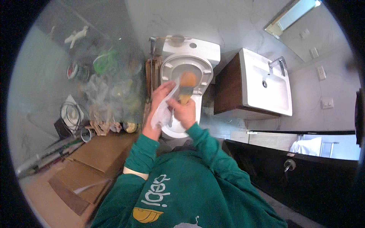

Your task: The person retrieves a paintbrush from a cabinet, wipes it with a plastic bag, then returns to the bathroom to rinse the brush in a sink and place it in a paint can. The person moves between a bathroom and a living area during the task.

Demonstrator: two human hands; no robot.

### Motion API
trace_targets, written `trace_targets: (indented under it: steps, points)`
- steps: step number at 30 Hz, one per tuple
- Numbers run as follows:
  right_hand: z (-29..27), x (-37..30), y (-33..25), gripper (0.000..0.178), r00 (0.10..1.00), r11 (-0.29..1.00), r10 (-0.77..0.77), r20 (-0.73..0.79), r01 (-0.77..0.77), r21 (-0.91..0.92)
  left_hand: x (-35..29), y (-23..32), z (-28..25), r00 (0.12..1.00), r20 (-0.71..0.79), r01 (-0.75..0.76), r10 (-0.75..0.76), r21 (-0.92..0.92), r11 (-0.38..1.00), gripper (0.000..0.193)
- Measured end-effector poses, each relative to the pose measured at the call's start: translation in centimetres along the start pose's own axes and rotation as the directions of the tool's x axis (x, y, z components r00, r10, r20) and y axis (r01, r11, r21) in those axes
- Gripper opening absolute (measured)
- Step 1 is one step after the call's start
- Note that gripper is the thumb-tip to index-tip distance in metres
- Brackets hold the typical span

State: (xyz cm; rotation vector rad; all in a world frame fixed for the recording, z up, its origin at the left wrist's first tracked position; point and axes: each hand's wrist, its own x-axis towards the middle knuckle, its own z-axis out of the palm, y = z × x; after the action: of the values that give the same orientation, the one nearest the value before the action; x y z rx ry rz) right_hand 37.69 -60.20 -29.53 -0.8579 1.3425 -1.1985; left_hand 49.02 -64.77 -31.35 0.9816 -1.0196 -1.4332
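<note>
Room: you stand in a bathroom with pale, faintly veined grey walls; a mirror [298, 28] hangs at the upper right of the frame.
Toilet: white, with its cistern [211, 53] at upper centre; the seat ring [208, 74] shows pads on the side facing you, and the bowl's rim [175, 133] curves below your hands.
Basin: a white sink [279, 97] with a chrome tap [278, 63] sits on a brown cabinet [230, 89] at right of centre.
Left side: hazy glass covers much of it; a green container [105, 62] and plastic bags [95, 90] show there, with flattened cardboard [104, 154] at lower left.
Lower right: a black door [323, 176] with a round handle [289, 165].
Brush: at the centre of the frame, orange bristles [188, 79] pointing up, its yellow handle running down into your right hand [184, 114].
Right fingers: closed around the brush handle, below the grey ferrule.
Plastic: a translucent white sheet [163, 116] lies against your left hand [161, 95], just left of the brush.
Left fingers: bent and pointing up; you cannot tell here whether they grip the sheet.
</note>
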Motion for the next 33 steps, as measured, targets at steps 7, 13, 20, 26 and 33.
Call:
trace_targets:
  steps: [7, 13, 20, 26, 33]
  points:
    - [-0.2, 0.7, 1.4, 0.01, 0.943, 0.986, -0.019, -0.332, 0.073, 0.151, 1.5, -0.9, -0.3, 0.81, 0.195, 0.545, -0.553, -0.6, 0.586, 0.035]
    - [-3.2, 0.0, -1.2, 0.013, 0.799, 0.984, -0.05, -0.6, 0.143, 0.108, 1.6, 3.0, 3.3, 0.831, 0.36, 0.427, -0.425, 0.078, 0.901, 0.034]
    - [-12.3, -6.5, -1.6, 0.013, 0.799, 0.989, 0.086, -0.595, 0.001, 0.145, 1.5, 1.7, 6.8, 0.786, 0.381, 0.417, -0.486, 0.254, 0.873, 0.015]
    - [-21.2, -9.6, 2.0, 0.013, 0.68, 0.999, 0.02, -0.733, 0.016, 0.042, 2.2, -2.4, 10.9, 0.779, 0.318, 0.438, -0.541, 0.342, 0.831, 0.012]
    - [-33.2, -12.9, 2.6, 0.02, 0.699, 0.993, 0.095, -0.709, -0.02, 0.113, 3.6, -5.2, 15.3, 0.904, 0.246, 0.351, -0.35, 0.043, 0.935, 0.031]
